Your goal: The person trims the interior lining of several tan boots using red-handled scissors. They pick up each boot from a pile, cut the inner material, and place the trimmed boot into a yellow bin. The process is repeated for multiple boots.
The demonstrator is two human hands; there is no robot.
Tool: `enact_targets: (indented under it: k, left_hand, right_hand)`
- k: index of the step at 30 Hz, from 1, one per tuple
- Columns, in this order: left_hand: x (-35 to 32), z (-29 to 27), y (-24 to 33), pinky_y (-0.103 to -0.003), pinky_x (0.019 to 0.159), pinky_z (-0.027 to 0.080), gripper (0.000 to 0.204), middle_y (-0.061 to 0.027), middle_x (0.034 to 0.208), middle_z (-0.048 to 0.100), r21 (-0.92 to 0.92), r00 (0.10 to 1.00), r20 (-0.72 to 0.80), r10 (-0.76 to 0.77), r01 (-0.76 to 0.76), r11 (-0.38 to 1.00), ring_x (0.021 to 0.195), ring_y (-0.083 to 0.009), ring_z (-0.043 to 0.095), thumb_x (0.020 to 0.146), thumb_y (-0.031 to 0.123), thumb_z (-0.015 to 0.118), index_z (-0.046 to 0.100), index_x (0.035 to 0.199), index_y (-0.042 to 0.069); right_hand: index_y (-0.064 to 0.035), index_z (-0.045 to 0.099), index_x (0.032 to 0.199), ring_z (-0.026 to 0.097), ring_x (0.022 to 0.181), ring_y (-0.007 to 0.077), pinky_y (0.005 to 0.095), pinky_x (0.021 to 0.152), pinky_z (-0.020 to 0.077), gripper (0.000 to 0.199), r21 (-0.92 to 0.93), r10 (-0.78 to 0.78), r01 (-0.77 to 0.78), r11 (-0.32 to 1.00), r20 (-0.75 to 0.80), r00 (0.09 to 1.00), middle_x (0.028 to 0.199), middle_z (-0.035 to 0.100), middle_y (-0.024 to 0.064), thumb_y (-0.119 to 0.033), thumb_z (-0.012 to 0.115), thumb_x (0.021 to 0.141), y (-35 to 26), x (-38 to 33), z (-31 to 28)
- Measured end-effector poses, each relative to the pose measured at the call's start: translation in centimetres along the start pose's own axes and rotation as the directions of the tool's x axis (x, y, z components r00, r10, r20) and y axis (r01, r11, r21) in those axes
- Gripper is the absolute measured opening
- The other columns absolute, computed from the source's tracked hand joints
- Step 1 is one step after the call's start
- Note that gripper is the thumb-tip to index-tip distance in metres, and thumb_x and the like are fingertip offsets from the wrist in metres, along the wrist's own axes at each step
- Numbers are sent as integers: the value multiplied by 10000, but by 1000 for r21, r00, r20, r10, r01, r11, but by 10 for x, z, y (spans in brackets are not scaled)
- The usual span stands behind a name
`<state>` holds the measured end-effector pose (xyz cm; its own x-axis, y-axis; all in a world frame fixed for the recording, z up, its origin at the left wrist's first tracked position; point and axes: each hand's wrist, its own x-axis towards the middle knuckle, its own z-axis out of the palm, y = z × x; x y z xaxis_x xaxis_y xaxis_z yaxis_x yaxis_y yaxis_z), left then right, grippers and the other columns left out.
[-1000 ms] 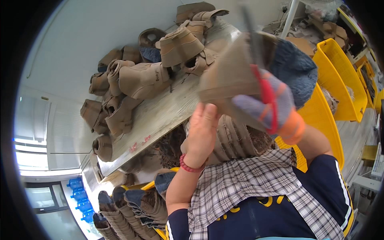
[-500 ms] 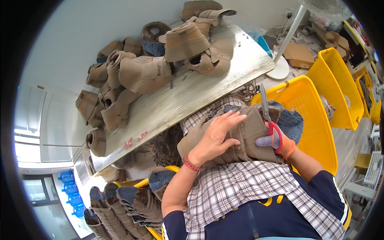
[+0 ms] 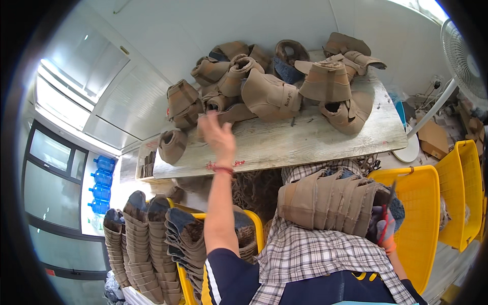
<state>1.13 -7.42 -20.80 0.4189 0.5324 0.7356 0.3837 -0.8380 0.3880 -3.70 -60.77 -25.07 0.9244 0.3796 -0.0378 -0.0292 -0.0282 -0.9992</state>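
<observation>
My left hand (image 3: 219, 140), bare with a red bead bracelet, stretches over the table, fingers apart and slightly blurred. Its fingertips overlap a tan shoe upper (image 3: 241, 113) in the pile; whether they touch it I cannot tell. My right hand (image 3: 385, 229), in a grey and orange glove, holds red-handled scissors (image 3: 383, 223) with the blades pointing up. Across my lap, on a checked apron (image 3: 325, 254), lies a nested row of tan shoe uppers (image 3: 325, 201) with furry lining. The right hand is at the row's right end, beside a bluish furry lining (image 3: 396, 208).
More uppers are heaped on the pale wooden table (image 3: 305, 147). Below left, tall stacks of nested uppers (image 3: 145, 249) stand by a yellow basket (image 3: 260, 229). Another yellow basket (image 3: 419, 229) is at my right. A white fan (image 3: 460, 66) stands beyond the table's right end.
My left hand has left the uppers on my lap and reached forward and left over the table pile. The view has swung left. The scissors stay in my right hand.
</observation>
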Motion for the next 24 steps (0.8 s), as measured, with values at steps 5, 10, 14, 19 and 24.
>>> enact_targets:
  k: [5,10,14,19,24]
  left_hand:
    - [40,14,-84,-522,980,329,426,-117,1200,551,-466,147,632,-761,857,-221,1169,-326,454,902,312,598,501,1241,74]
    - [-3,17,-107,-594,994,271,435,-107,1295,494,-503,208,821,-532,705,-501,1214,-310,415,916,345,568,478,1254,86]
    - [-63,-51,-51,-611,1046,215,470,-101,1366,463,-507,285,856,-432,634,-584,1289,-321,368,940,382,505,457,1303,88]
    - [-155,-93,-45,-536,1075,271,450,-144,1299,508,-656,583,731,-355,455,-603,1239,-321,440,960,422,431,528,1265,106]
    - [-169,-102,-10,-531,1070,309,430,-119,1152,580,-722,652,660,-373,415,-553,1190,-290,473,964,371,444,536,1223,41]
  right_hand:
    - [-2,525,1141,465,533,38,169,488,350,704,-9,18,-20,1000,-178,984,704,580,5,-623,579,814,3,2,-11]
    - [5,530,1151,490,584,43,171,506,353,686,-38,25,-31,999,-136,990,743,580,-3,-583,616,807,-19,6,-4]
    - [-6,525,1176,488,625,32,177,524,355,622,-41,-59,52,998,-185,981,774,571,-21,-527,608,846,-20,7,-16]
    - [-11,543,1160,473,670,86,232,583,382,754,-168,104,-123,978,-116,988,819,533,-39,-636,647,750,-58,26,-30]
    - [-5,536,1025,519,657,225,324,598,430,537,-711,-132,256,655,225,965,766,512,78,-339,793,691,-133,74,9]
